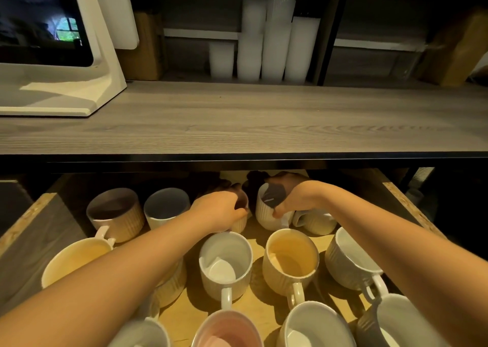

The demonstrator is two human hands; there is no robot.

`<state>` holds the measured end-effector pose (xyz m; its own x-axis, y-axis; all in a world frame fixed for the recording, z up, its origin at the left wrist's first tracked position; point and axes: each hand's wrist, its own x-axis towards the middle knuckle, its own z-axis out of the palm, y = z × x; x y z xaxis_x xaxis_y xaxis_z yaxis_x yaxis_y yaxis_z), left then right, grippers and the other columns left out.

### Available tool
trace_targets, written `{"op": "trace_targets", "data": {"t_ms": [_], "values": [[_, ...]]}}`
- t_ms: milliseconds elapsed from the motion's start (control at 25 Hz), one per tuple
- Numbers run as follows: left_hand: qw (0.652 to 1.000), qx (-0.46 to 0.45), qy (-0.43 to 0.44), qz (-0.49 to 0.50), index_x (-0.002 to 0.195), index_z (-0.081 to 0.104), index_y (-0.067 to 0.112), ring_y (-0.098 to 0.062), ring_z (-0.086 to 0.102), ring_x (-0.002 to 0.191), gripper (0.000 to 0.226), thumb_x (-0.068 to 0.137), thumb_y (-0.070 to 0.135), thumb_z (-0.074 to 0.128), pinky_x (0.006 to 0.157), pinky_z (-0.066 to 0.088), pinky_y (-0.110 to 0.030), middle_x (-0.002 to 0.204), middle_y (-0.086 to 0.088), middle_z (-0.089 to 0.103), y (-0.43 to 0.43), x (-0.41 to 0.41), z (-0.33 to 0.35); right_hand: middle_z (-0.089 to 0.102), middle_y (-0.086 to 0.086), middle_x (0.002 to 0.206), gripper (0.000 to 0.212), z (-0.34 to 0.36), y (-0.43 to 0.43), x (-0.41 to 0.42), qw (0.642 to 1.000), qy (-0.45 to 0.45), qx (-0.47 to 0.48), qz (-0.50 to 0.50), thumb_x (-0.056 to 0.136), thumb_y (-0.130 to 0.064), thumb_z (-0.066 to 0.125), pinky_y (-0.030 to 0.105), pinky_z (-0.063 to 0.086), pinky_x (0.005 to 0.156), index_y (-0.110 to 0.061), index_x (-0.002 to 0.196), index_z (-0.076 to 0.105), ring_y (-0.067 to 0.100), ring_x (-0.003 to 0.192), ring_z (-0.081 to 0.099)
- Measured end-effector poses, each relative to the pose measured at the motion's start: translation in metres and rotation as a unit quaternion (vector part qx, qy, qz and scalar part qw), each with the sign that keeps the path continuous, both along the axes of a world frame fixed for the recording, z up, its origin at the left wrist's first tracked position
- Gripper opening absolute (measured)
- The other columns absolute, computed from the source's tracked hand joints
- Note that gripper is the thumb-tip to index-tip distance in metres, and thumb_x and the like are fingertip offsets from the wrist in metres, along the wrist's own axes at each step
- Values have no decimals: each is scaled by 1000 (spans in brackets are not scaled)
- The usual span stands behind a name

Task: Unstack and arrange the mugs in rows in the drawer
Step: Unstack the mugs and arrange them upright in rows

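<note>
An open wooden drawer (401,201) holds several ribbed mugs standing upright. In the back row my left hand (219,209) grips the rim of a mug (241,224) that it mostly hides. Beside it my right hand (293,199) holds a white ribbed mug (266,214), fingers over its rim and thumb at its handle. Another pale mug (317,222) lies tipped on its side under my right wrist. To the left in the back row stand a pink-brown mug (116,212) and a white mug (166,206).
Nearer rows hold a cream mug (76,262), a white mug (224,262), a yellowish mug (290,259), a white mug (351,259), a pink mug (227,331) and more at the front. A grey countertop (250,119) overhangs the drawer's back, bearing a white monitor stand (66,93).
</note>
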<state>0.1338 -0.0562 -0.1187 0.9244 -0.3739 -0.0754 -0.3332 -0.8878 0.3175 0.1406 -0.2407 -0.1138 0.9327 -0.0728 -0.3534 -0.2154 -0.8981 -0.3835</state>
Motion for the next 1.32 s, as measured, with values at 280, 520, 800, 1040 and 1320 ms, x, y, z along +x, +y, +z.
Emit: {"op": "trace_targets", "data": {"t_ms": [280, 520, 800, 1040, 1320], "values": [[999, -2, -3, -50, 111, 56, 14, -13, 54, 73, 31, 95, 39, 47, 66, 40, -26, 73, 3, 53, -13, -9, 13, 48, 5, 141, 69, 20, -26, -26, 991, -51, -86, 86, 88, -38, 60, 28, 45, 95, -29, 147, 24, 24, 122, 50], [988, 35, -31, -146, 144, 30, 23, -23, 52, 120, 54, 96, 44, 40, 95, 44, -36, 137, -5, 51, -42, -22, 7, 52, 10, 133, 77, 20, -51, -36, 982, 4, -172, 70, 84, -23, 63, 29, 50, 91, -20, 148, 19, 26, 117, 54], [989, 52, 9, -140, 148, 18, 23, -27, 35, 136, 58, 97, 41, 39, 109, 30, -40, 152, -7, 32, -39, -31, 15, 61, 8, 114, 64, 18, -56, -42, 970, -75, -213, 85, 76, -23, 72, 25, 52, 72, -17, 134, 46, 23, 98, 61], [984, 64, -26, -166, 149, 16, 23, -23, 19, 144, 63, 95, 42, 43, 115, 17, -39, 157, -2, 19, -35, -49, 30, 39, 3, 138, 78, 33, -56, -87, 938, -238, -230, 101, 75, -32, 73, 31, 52, 85, -28, 141, 33, 24, 119, 45], [989, -37, 32, -138, 149, 7, 29, -20, 16, 145, 87, 84, 45, 62, 116, 21, -39, 159, 4, 13, -15, -70, 43, 38, -5, 140, 77, 64, -47, -140, 919, -368, -91, 112, 71, -31, 79, 30, 50, 93, -32, 137, 38, 17, 124, 43]]}}
